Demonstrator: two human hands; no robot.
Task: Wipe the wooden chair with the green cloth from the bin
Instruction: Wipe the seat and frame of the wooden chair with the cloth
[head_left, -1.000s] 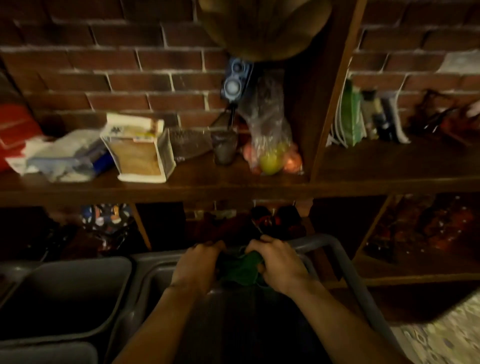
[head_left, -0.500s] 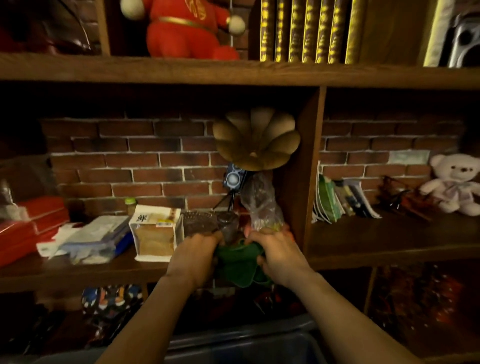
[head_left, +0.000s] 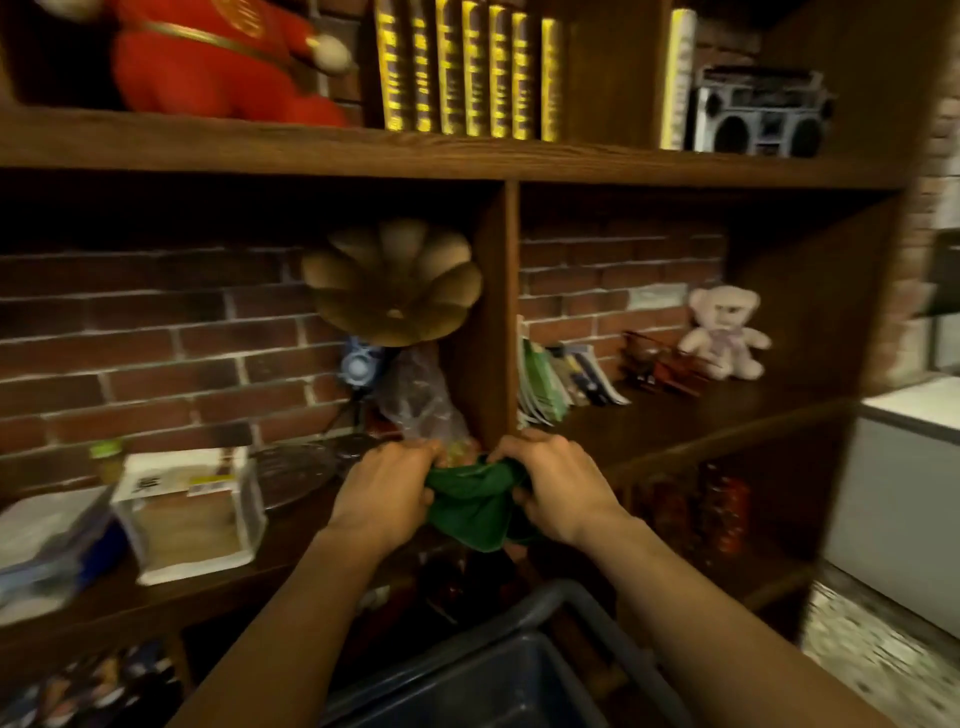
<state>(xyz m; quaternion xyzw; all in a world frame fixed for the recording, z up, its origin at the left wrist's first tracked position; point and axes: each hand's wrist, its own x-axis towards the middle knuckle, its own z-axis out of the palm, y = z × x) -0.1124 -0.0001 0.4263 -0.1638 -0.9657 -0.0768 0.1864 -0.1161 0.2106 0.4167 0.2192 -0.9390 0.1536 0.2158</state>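
Observation:
The green cloth (head_left: 474, 506) hangs bunched between both my hands, held up in front of the wooden shelf unit. My left hand (head_left: 382, 493) grips its left edge and my right hand (head_left: 558, 488) grips its right edge, fingers closed on the fabric. Below my forearms, at the bottom of the view, shows the rim of the dark grey bin (head_left: 524, 618). No wooden chair is in view.
The wooden shelf unit (head_left: 498, 322) fills the view with a gramophone horn (head_left: 395, 291), a paper box (head_left: 187, 512), books (head_left: 467, 67), a boombox (head_left: 758, 114), a teddy bear (head_left: 724, 332) and a red plush toy (head_left: 218, 57). A white cabinet (head_left: 909, 499) stands at the right.
Both hands have lifted the green cloth up out of the bin to shelf height. My view has tilted upward and swung a little to the right.

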